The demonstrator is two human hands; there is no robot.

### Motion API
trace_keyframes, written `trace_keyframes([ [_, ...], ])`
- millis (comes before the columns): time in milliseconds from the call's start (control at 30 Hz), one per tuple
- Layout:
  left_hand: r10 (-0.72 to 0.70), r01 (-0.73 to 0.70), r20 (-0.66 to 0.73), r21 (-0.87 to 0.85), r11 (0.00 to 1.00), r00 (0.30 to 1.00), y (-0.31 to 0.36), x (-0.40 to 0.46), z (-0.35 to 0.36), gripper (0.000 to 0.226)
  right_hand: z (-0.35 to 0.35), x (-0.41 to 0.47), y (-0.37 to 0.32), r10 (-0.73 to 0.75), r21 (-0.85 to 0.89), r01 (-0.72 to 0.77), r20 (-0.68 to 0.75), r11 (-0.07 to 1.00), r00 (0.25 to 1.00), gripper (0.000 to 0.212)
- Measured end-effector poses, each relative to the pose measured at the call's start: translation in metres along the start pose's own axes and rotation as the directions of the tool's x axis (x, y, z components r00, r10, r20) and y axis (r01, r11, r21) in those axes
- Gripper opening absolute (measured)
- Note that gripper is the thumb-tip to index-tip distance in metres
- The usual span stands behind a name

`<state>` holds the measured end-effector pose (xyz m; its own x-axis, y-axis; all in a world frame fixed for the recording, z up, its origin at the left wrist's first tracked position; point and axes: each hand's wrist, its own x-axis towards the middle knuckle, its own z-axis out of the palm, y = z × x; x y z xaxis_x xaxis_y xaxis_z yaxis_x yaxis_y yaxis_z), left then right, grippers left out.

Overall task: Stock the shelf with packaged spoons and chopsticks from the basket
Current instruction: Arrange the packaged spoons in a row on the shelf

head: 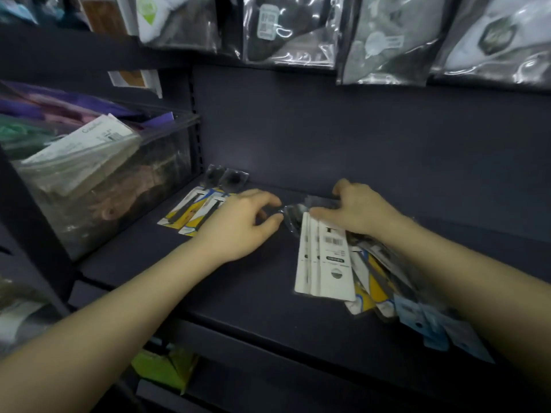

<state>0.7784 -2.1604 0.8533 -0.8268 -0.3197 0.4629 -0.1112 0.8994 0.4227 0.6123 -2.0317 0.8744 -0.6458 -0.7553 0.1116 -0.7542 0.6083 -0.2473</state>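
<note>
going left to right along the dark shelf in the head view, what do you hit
clear bin of folded fabric → two spoon packs lying flat → left hand → white-backed packs gripped by the right hand → blue-tagged packs at the shelf front edge

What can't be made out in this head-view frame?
- Basket: nowhere in view.
- Stack of packs: count unclear; the right hand covers their tops.
- Pack labels: print too blurred to read.
- Left hand: fingertips at a spoon bowl; actual grip unclear.
</note>
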Motion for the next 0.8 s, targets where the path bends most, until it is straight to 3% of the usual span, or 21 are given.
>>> trace_keyframes([
  [100, 0.019, -0.021, -0.033, -0.057, 0.998, 0.999, 0.017, -0.002, 0.010, 0.018, 0.001, 0.004, -0.010, 0.061, -0.018, -0.061, 0.042, 0.998, 0.997, 0.042],
  [233, -0.018, 0.010, -0.052, -0.139, 0.990, 0.999, 0.033, -0.003, 0.018, 0.013, -0.010, 0.004, -0.013, 0.118, 0.002, -0.119, 0.097, 0.993, 0.988, 0.020],
  [300, -0.069, 0.060, -0.038, -0.193, 0.979, 0.997, 0.039, -0.004, 0.020, 0.014, -0.021, 0.005, -0.004, 0.128, 0.024, -0.128, 0.022, 0.991, 0.992, 0.022],
  [367, -0.147, 0.139, -0.007, -0.288, 0.948, 0.989, 0.043, -0.004, 0.021, 0.020, -0.034, 0.008, 0.002, 0.108, 0.172, -0.091, -0.091, 0.981, 0.990, 0.023],
  [433, -0.233, 0.237, 0.067, -0.456, 0.858, 0.970, 0.049, -0.004, 0.020, 0.029, -0.041, 0.011, -0.002, 0.094, 0.546, -0.014, -0.119, 0.837, 0.988, 0.008],
  [500, -0.294, 0.338, 0.180, -0.650, 0.680, 0.939, 0.055, -0.005, 0.016, 0.024, -0.040, 0.011, -0.019, 0.065, 0.842, 0.015, -0.060, 0.539, 0.996, 0.016],
  [567, -0.331, 0.408, 0.276, -0.792, 0.454, 0.903, 0.054, -0.007, 0.009, 0.017, -0.034, 0.013, -0.040, 0.022, 0.927, 0.032, -0.043, 0.374, 0.999, 0.013],
  [600, -0.352, 0.412, 0.276, -0.815, 0.406, 0.894, 0.050, -0.009, 0.004, 0.016, -0.030, 0.016, -0.050, 0.003, 0.941, 0.037, -0.040, 0.337, 0.999, 0.010],
  [667, -0.391, 0.396, 0.207, -0.768, 0.503, 0.897, 0.036, -0.013, -0.004, 0.014, -0.021, 0.022, -0.066, -0.030, 0.944, -0.012, 0.024, 0.328, 0.999, 0.002],
  [733, -0.357, 0.364, 0.150, -0.650, 0.667, 0.922, 0.017, -0.018, -0.010, 0.013, -0.008, 0.032, -0.078, -0.050, 0.891, -0.088, 0.123, 0.446, 0.991, 0.016],
  [800, -0.288, 0.312, 0.121, -0.426, 0.850, 0.950, -0.010, -0.023, -0.013, 0.021, 0.010, 0.045, -0.090, -0.048, 0.845, -0.138, 0.190, 0.517, 0.981, 0.024],
])
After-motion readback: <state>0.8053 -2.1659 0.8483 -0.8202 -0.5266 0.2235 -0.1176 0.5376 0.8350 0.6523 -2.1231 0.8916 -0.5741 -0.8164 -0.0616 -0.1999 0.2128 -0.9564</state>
